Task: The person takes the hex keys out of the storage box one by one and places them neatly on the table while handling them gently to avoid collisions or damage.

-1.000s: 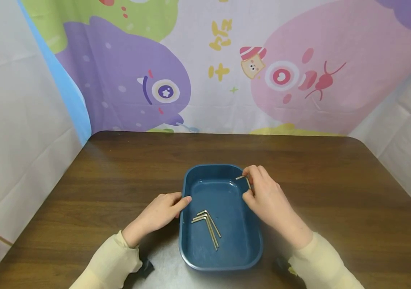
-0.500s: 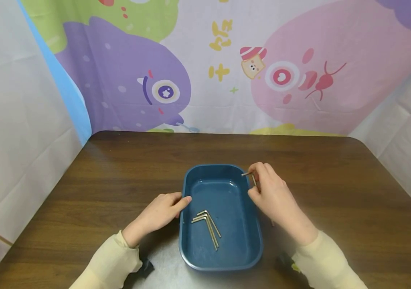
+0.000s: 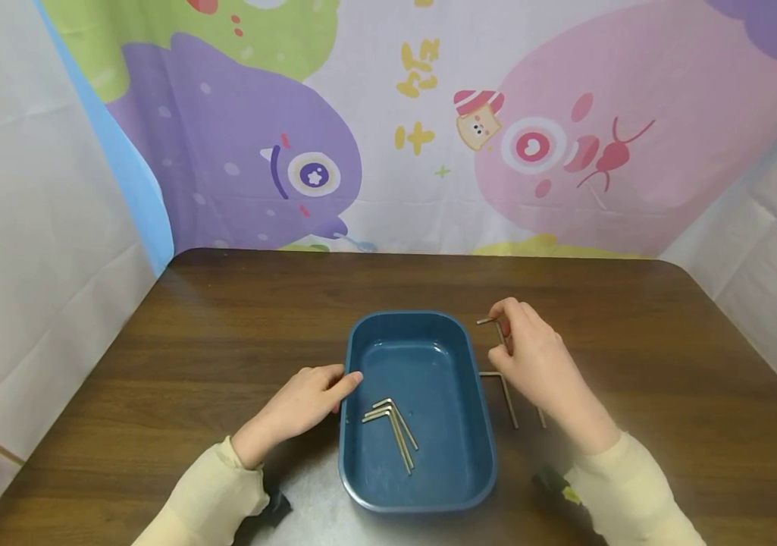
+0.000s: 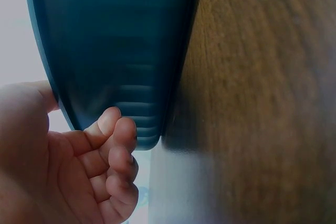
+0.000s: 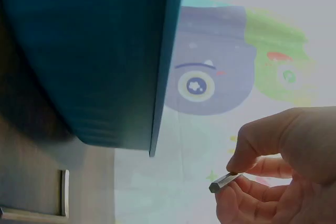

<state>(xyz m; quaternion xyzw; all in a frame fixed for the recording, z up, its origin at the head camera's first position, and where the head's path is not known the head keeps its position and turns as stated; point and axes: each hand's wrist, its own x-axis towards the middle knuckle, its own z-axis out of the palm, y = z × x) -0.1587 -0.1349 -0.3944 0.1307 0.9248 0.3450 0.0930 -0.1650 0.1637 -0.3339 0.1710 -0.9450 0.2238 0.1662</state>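
Note:
My left hand [image 3: 308, 396] holds the near-left rim of a deep blue plastic tray [image 3: 429, 383], its thumb over the edge. In the left wrist view the curled fingers [image 4: 122, 162] lie against the tray's outer wall. Several L-shaped hex keys [image 3: 398, 437] lie bunched on the tray floor. Beyond the tray's right side, my right hand [image 3: 543, 362] pinches another hex key [image 3: 488, 321] between thumb and fingers; its hexagonal end [image 5: 215, 187] shows in the right wrist view. A separate hex key [image 3: 509, 403] lies on the table between tray and right hand.
Part of one more thin metal rod [image 3: 542, 417] shows beneath the right hand, mostly hidden. The brown wooden table [image 3: 258, 303] runs back to a cartoon-printed curtain [image 3: 422, 197]. Dark items sit by both sleeves.
My right hand has moved right and slightly away, carrying its hex key from over the tray's rim to outside it. The key on the table has come into view. The left hand stays put.

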